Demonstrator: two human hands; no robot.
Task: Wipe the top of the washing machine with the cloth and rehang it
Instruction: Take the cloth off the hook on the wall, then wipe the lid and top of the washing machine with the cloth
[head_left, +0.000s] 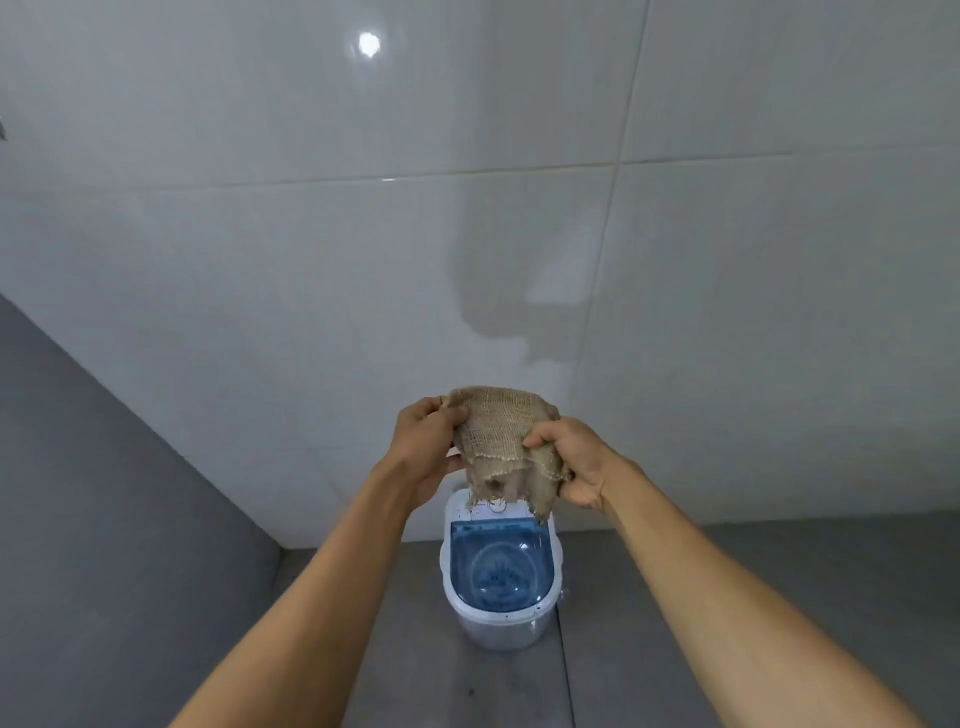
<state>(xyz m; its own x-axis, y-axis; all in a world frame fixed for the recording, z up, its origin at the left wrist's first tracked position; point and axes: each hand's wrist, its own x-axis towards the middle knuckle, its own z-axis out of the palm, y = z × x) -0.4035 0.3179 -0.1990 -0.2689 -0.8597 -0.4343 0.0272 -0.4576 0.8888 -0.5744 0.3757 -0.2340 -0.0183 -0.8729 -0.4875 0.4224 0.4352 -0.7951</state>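
A coarse tan burlap cloth (501, 441) is held up in the air in front of the white tiled wall. My left hand (426, 447) grips its left edge and my right hand (576, 465) grips its right edge, so the cloth is stretched between them with a frayed corner hanging down. Below the hands stands a small white washing machine (501, 621) with a translucent blue lid (498, 564) on the grey floor. The cloth's lower edge hides part of the machine's white control panel.
A glossy white tiled wall (519, 234) fills the view behind the cloth, with a lamp's reflection (369, 44) at the top. A grey wall (104, 493) rises at the left. Grey floor tiles (701, 597) surround the machine.
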